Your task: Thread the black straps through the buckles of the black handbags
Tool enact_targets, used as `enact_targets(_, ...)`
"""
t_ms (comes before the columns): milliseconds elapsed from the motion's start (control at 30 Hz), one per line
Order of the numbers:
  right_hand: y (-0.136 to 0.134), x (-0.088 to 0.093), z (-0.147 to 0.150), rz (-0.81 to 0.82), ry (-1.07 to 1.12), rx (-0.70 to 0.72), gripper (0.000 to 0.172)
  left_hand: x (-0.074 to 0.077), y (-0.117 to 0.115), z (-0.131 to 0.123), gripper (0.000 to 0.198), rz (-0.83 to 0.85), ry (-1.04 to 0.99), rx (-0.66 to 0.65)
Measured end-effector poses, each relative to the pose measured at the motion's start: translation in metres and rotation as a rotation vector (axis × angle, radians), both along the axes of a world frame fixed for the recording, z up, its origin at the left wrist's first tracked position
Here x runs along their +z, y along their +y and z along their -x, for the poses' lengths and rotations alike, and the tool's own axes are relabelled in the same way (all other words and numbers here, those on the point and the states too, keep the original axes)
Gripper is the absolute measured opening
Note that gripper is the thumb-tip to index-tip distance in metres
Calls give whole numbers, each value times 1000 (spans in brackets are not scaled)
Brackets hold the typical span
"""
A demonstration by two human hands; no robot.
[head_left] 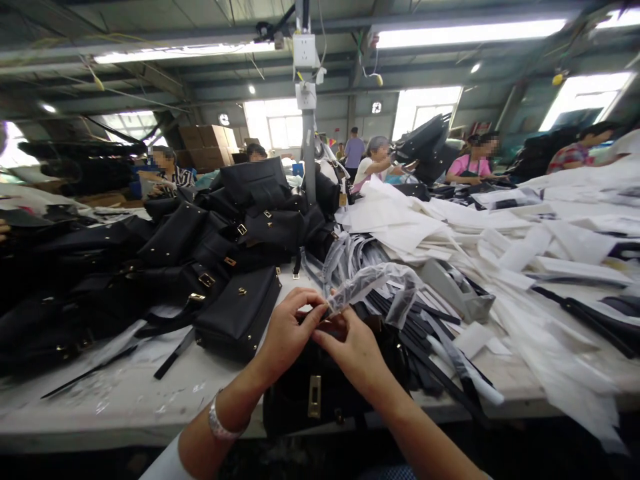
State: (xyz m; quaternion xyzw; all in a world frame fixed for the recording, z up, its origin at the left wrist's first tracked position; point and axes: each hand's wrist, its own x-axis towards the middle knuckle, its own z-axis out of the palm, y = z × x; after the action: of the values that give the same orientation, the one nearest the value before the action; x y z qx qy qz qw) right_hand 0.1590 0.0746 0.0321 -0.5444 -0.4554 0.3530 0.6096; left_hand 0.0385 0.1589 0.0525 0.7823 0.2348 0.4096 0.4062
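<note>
Squarish leather-look bag in front (287, 400): solid blk, w/ rectangular metal clasp (315, 397) in gold. Curved handle in clear plastic film (373, 275): see-thru, whitish-grey sheen. Boxy leather-look bag on the L (235, 317): plain blk, gold turn-lock (243, 291). Heaped leather-look bags (175, 233): blk, gold-tone buckles (205, 279). Long flat strips (415, 347): mostly blk. Open oblong box (450, 293): lt grey. Thin loose sheets (385, 220): white. Long counter (175, 400): off-white, dk specks. Wrist band (218, 420): silvery. Sleeve (170, 463): v. pale. Bkgd: blk/white patterned top (184, 177), lavender top (355, 147), pink top (466, 167), reddish check top (570, 158); stacked cardboard cartons (205, 137): brown.
</note>
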Motion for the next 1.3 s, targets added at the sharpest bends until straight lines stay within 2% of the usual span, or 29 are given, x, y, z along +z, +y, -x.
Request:
enact_targets(100, 5, 0, 3, 8, 66, -29, 40, 2, 1, 1, 15, -99, 50, -2)
enact_targets(200, 7, 0, 5, -2, 165, 6, 52, 3, 5, 4, 12, -195, 91, 5)
enact_targets(300, 7, 1, 5, -34, 192, 27, 55, 5, 12, 8, 24, -325, 159, -9)
enact_targets(433, 6, 2, 3, -26, 156, 10, 52, 13, 22, 14, 32, -580, 278, -115)
enact_targets(533, 5, 3, 4, -42, 140, 24, 43, 22, 26, 16, 35, -691, 340, -144)
enact_targets(733, 5, 4, 5, -48, 108, 3, 39, 29, 30, 12, 21, -785, 356, -123)
enact_targets(900, 9, 1, 1, -52, 138, 33, 37, 25, 29, 10, 13, -905, 359, -35)
enact_targets(1033, 10, 2, -5, 7, 150, 50, 39, 19, 34, 19, 13, -1002, 324, -44)
enact_targets(1133, 10, 2, -9, 11, 147, 41, 42, 13, 41, 35, 15, -984, 339, -55)
enact_targets(1300, 10, 6, -10, -47, 98, 39, 28, 0, 45, 60, 17, -851, 389, -11)
